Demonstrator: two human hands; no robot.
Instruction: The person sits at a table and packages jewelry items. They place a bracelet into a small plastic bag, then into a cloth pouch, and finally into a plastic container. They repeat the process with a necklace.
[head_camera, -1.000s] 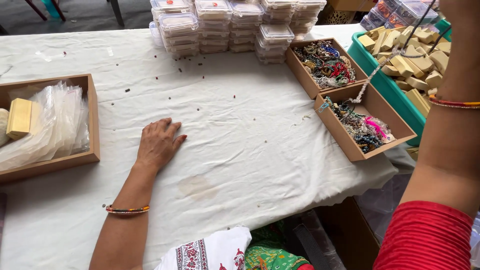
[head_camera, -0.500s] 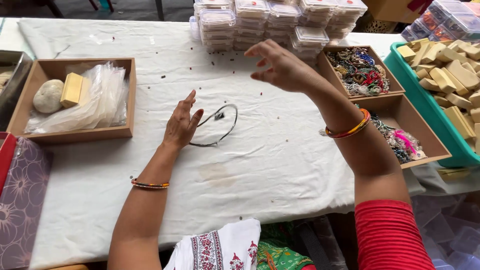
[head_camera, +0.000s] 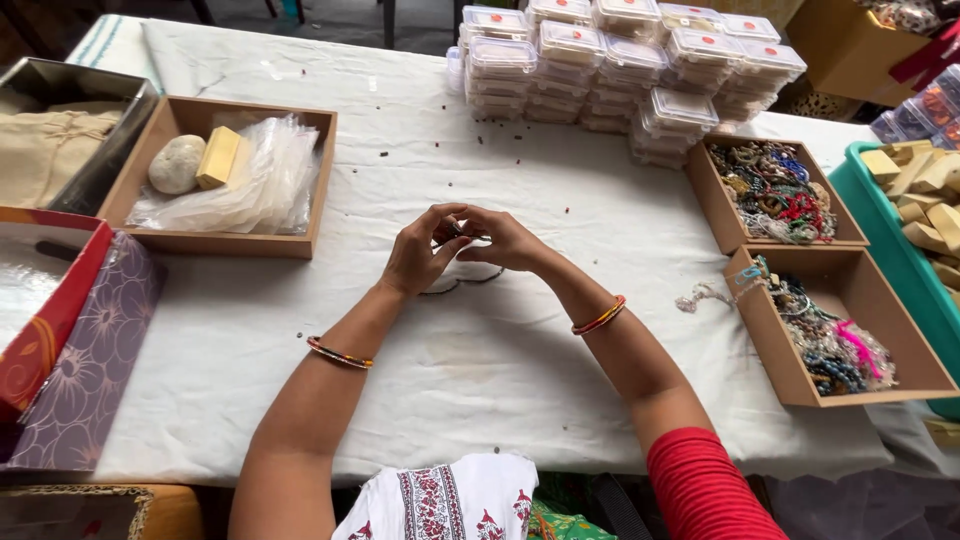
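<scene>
Hands: the left hand (head_camera: 422, 252) and right hand (head_camera: 508, 240) are brought together above the middle of the table, fingertips pinched shut on a thin dark beaded cord (head_camera: 462, 283), whose loop trails onto the cloth just below them.
Packages: clear lidded plastic boxes (head_camera: 630, 65) with red dots are stacked at the far edge.
Trays: a wooden tray (head_camera: 300, 215) at the left holds a pale stone (head_camera: 176, 163), a yellow block (head_camera: 217, 157) and clear plastic bags (head_camera: 265, 185); two cardboard trays (head_camera: 770, 330) at the right are filled with mixed beaded jewellery.
Other containers: a teal crate (head_camera: 900, 250) of tan blocks is cut off at the right edge; a metal tin (head_camera: 95, 165) with burlap and a purple flowered box (head_camera: 90, 360) are seen at the left.
Hard to make out: the part of the cord between the fingers is hidden.
Surface: the table is covered by a wrinkled white cloth (head_camera: 500, 370), dotted with small dark beads.
</scene>
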